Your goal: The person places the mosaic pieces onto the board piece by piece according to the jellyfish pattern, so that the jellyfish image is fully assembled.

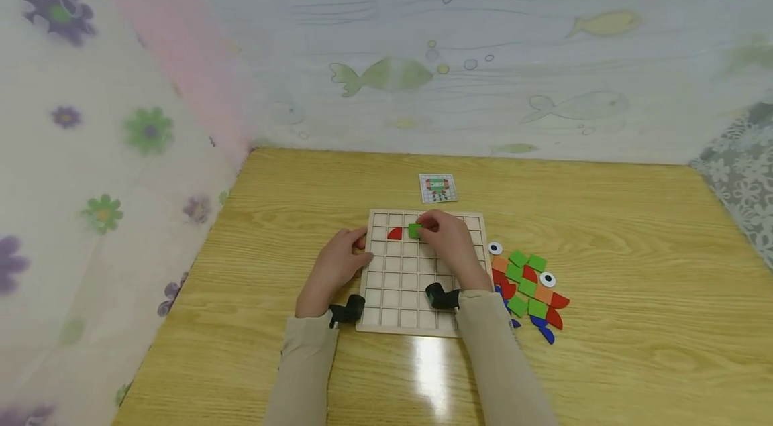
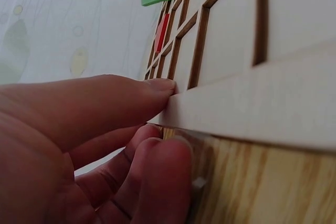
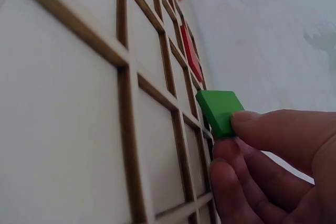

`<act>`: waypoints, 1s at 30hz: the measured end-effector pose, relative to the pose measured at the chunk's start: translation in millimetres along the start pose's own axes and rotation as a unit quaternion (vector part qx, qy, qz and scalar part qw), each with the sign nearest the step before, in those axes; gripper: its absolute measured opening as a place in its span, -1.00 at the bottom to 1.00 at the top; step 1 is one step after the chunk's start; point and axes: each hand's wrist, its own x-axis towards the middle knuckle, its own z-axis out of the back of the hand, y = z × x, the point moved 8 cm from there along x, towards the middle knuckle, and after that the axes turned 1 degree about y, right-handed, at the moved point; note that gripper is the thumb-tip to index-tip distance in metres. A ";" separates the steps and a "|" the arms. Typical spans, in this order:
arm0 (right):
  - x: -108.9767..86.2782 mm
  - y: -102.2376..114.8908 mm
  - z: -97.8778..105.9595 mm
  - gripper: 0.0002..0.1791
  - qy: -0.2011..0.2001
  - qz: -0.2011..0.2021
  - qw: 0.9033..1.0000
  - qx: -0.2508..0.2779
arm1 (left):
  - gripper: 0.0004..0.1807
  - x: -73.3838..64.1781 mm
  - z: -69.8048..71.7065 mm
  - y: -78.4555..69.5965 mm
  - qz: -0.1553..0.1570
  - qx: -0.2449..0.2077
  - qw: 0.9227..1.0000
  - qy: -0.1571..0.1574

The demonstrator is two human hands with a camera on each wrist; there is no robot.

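Note:
A pale wooden grid board (image 1: 391, 298) lies on the table, divided into square cells. My right hand (image 1: 451, 248) pinches a green square tile (image 3: 220, 109) between thumb and fingers, over the board's upper rows. In the right wrist view the tile is tilted above the grid. One red quarter-round piece (image 1: 395, 234) sits in a cell left of the tile. At the board's left edge, my left hand (image 1: 338, 266) holds the frame. Its thumb (image 2: 142, 95) lies on the rim, while the other fingers curl beside and below it.
Right of the board lies a loose pile of green squares (image 1: 527, 288), orange squares, red and blue curved pieces (image 1: 546, 335) and two eye discs (image 1: 547, 280). Behind the board is a small pattern card (image 1: 438, 198). Patterned cloth walls (image 1: 386, 111) border the wooden table (image 1: 634, 245).

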 end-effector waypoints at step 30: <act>-8.7 4.5 5.0 -0.79 0.001 0.023 0.999 -0.024 | -0.43 1.3 -3.4 4.3 0.015 -0.015 1.000 0.003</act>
